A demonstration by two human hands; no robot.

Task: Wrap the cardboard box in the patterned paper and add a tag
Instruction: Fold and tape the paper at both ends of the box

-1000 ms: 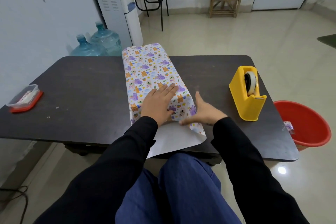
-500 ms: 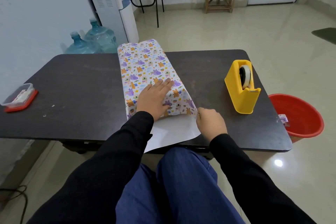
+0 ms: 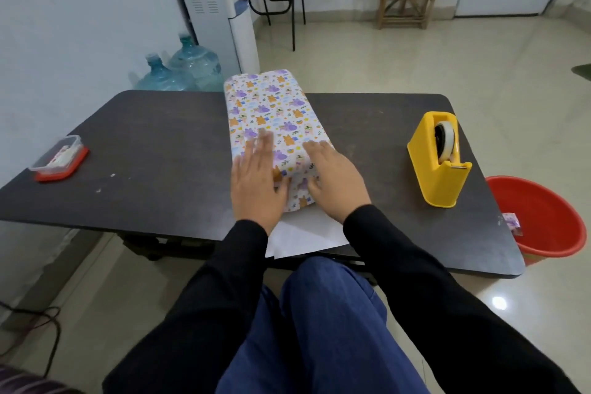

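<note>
Your left hand (image 3: 256, 184) lies palm down on the near end of the white wrapping paper (image 3: 271, 112) printed with orange and purple cartoon animals. Its fingers are straight, slightly spread, and point away from you. Your right hand (image 3: 335, 185) lies flat just beside it on the near right corner of the same sheet, fingers straight and close together, pressing the paper down. Neither hand pinches anything.

The paper is folded over the cardboard box, which is fully covered, so only a long block shape shows under the sheet. This bundle lies in the middle of the dark rectangular desk (image 3: 153, 144) and runs from your hands to the far edge. A plain white flap of paper (image 3: 303, 235) sticks out from under your wrists and hangs a little past the near edge of the desk.

To your right on the desk stands a yellow plastic tape dispenser (image 3: 439, 166) holding a roll of tape. Far to your left is a small clear plastic container with a red lid (image 3: 60, 158). A red plastic bucket (image 3: 550, 221) stands on the floor beside the right end of the desk, with a scrap of patterned paper (image 3: 511, 223) at its rim.
</note>
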